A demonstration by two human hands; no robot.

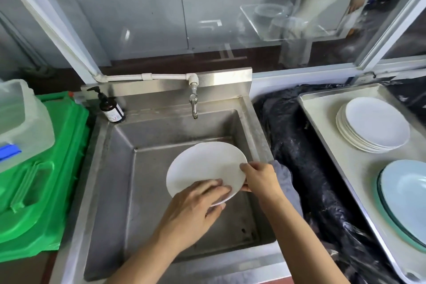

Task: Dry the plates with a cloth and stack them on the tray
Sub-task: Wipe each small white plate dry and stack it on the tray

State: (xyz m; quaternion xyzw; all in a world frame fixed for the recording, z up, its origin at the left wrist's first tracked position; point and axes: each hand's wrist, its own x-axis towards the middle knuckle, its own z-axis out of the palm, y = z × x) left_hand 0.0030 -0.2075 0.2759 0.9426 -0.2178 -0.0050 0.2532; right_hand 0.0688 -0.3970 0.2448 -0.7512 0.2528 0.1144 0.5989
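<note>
We hold the round white plate [202, 166] over the steel sink [129, 136]: left hand [196, 210] fingers flat across its near rim, right hand [258, 177] pinching its right rim with the grey cloth [284, 177] behind; it looks rigid, light, probably wet-slick and breakable, so grip by the rim.

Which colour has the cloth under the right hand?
Grey-blue; the cloth shows best in the head view, beside the right hand.
</note>
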